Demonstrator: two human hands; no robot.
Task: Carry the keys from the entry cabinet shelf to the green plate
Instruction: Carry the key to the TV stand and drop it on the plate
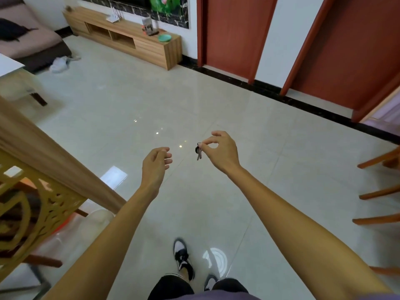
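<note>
Right hand (223, 151) pinches keys (198, 151), seemingly hanging blades-down.

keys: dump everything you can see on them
The keys are a small bunch: a dark rounded piece at the top and a couple of greyish metal blades hanging straight down. The right hand pinches the top between thumb and forefinger. They dangle in the air above the pale tiled floor, touching nothing else. Finer detail is too small to tell.
</note>
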